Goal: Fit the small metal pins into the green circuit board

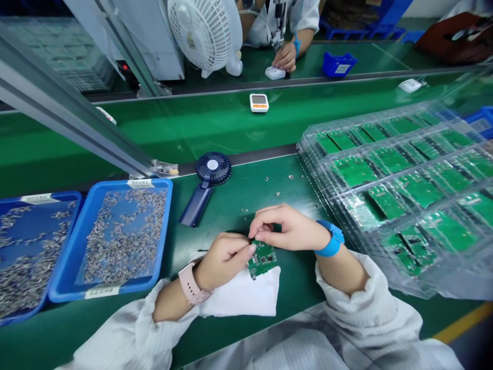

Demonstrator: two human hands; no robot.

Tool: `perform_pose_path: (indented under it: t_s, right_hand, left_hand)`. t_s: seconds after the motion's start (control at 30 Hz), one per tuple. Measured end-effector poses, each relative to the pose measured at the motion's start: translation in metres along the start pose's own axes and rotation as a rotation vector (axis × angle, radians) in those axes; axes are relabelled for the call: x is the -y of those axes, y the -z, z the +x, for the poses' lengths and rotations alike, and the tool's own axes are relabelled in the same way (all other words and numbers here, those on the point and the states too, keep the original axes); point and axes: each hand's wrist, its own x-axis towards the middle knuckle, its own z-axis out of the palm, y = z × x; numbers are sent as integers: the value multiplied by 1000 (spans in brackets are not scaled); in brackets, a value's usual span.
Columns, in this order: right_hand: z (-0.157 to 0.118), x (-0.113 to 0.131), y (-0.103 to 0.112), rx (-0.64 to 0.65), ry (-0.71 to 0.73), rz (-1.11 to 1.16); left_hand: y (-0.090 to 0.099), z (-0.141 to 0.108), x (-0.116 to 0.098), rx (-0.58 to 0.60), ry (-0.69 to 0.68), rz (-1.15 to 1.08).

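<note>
Between my two hands is a small green circuit board (262, 261), tilted above a folded white cloth (246, 298). My left hand (227, 257), with a pink watch band at the wrist, pinches the board's upper left edge between thumb and fingers. At the board's top edge, the fingertips of my right hand (287, 226) are pressed together; whatever they may hold is too small to make out. A blue band circles my right wrist. Several tiny metal parts (277, 195) lie scattered on the green mat beyond my hands.
Blue trays (167, 226) of small metal parts stand at left. A dark handheld fan (198, 203) lies beside them. Stacked clear trays (339, 205) with green boards fill the right. Beyond the belt (215, 121) with a white device (259, 103), a person's hand (285, 57) touches a white object.
</note>
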Motion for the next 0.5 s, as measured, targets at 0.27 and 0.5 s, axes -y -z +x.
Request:
perform_pose_path:
  t_s: [0.27, 0.5]
  right_hand:
    - [-2, -4, -2, -5, -78, 185]
    - [4, -13, -10, -396, -178, 816]
  left_hand:
    - [-1, -4, 8, -81, 94, -220]
    - [-2, -4, 7, -106, 98, -366]
